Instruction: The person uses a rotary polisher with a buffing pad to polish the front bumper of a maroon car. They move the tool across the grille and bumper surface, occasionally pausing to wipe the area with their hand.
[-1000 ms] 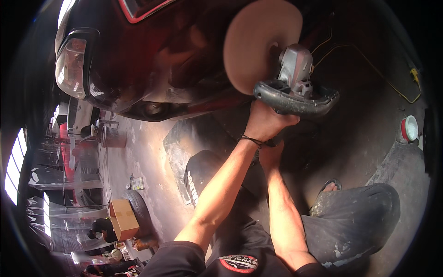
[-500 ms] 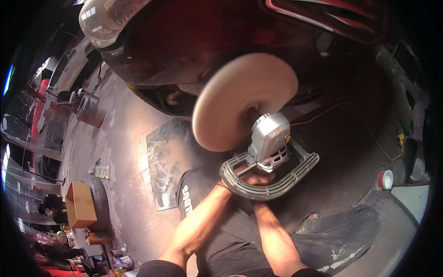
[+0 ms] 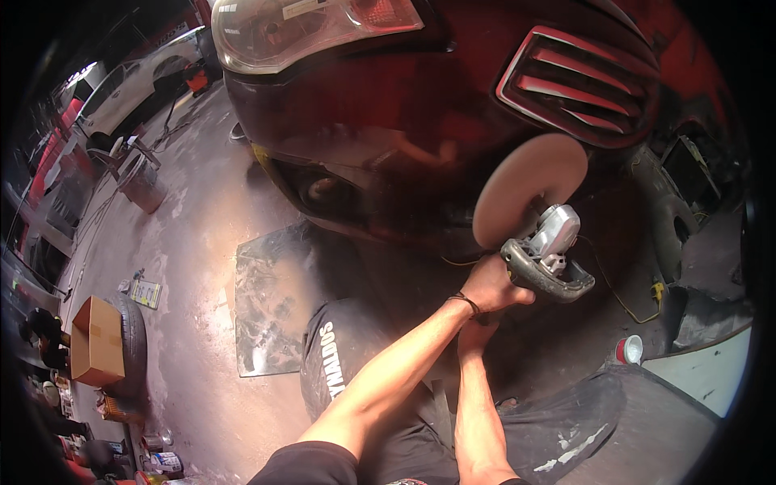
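A handheld rotary polisher has a silver gear head and a dark, slotted loop handle. Its round, pale pad is blurred and sits at the dark red car bumper, below the grille; whether it touches is unclear. My left hand is closed at the left side of the polisher's handle, a dark band round its wrist. Below and behind it is my right hand, mostly covered by my left wrist. Its fingers and the rear of the polisher are hidden.
Above the bumper is a headlight; a slatted grille is at right. A yellow cord connector and a red-and-white can lie right on the floor. A dark sheet, cardboard box and tire are left.
The polisher has moved right and away from me, from the lower bumper toward the grille. Both my arms reach farther out, and the view has shifted, showing more of the headlight and grille.
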The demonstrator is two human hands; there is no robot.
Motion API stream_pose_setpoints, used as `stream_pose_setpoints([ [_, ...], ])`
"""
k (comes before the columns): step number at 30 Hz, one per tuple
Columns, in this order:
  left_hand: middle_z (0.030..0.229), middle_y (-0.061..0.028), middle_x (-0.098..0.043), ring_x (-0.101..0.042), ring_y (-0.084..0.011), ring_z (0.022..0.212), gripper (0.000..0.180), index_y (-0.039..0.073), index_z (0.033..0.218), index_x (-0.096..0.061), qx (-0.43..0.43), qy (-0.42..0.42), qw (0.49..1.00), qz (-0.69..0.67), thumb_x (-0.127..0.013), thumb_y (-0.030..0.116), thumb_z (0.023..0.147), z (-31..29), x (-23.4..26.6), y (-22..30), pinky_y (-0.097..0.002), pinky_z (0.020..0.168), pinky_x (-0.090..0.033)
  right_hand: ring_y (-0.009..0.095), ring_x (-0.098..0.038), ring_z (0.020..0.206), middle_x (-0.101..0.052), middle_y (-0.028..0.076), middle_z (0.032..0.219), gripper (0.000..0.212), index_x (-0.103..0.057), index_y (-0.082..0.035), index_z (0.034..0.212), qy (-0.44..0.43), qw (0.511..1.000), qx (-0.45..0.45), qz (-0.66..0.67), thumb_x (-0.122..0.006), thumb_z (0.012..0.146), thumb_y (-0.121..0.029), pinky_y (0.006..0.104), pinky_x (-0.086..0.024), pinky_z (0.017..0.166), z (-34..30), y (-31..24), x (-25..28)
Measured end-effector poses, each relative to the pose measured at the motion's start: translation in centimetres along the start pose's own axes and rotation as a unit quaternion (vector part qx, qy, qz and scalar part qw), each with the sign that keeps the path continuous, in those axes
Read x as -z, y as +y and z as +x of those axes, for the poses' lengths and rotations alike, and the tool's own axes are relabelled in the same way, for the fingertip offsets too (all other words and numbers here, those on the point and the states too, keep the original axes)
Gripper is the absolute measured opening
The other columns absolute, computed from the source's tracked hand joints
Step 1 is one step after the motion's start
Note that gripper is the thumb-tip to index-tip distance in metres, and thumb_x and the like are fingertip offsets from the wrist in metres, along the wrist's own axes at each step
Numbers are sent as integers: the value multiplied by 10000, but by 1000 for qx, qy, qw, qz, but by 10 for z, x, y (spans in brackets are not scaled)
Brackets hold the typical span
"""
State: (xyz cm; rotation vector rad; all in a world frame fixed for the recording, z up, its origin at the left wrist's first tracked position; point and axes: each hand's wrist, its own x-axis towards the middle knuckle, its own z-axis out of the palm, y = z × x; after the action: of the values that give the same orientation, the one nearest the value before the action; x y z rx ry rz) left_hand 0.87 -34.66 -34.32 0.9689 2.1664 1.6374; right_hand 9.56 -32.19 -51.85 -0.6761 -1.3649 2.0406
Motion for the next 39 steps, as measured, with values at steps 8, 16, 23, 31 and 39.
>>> stream_pose_setpoints([
  [8, 1265, -92, -757, -697, -210, 1131, 547, 29, 1326, -709, -88, 29, 979, -184, -912, 181, 842, -50, 13, 9, -392, 1012, -560, 170, -706, 1075, -746, 106, 1173, 432, -674, 30, 1217, -80, 987, 103, -90, -874, 842, -44, 352, -579, 897, -29, -67, 18],
  [16, 1116, -140, -736, -727, -233, 1049, 489, -7, 1226, -685, -56, 179, 874, -448, -818, 221, 814, -106, 92, 83, -396, 943, -596, 387, -782, 788, -756, 194, 839, 309, -696, -27, 1021, -233, 878, 247, -337, -879, 782, -93, 411, -607, 670, -71, -218, -60],
  [23, 1095, -175, -729, -751, -329, 1028, 526, 6, 1259, -636, -12, 237, 834, -499, -727, 332, 856, -114, 120, 131, -459, 890, -650, 357, -800, 858, -780, 183, 890, 326, -701, -12, 1076, -274, 856, 122, -420, -820, 775, -46, 402, -612, 757, -98, -290, -86],
  [31, 1096, -164, -713, -747, -283, 1013, 602, -47, 1268, -623, 34, 146, 876, -459, -792, 276, 789, -89, 57, 125, -411, 859, -638, 381, -790, 850, -770, 178, 853, 295, -659, -23, 1012, -159, 903, 81, -390, -839, 791, -100, 412, -596, 745, -96, -279, -27],
  [39, 1121, -52, -717, -659, -161, 1048, 413, 14, 1242, -704, 90, 33, 912, -399, -837, 221, 911, -89, 22, 109, -353, 919, -546, 164, -721, 911, -770, 92, 964, 274, -712, 24, 1084, -95, 938, 7, -334, -820, 855, -82, 343, -566, 825, -109, -247, 11],
])
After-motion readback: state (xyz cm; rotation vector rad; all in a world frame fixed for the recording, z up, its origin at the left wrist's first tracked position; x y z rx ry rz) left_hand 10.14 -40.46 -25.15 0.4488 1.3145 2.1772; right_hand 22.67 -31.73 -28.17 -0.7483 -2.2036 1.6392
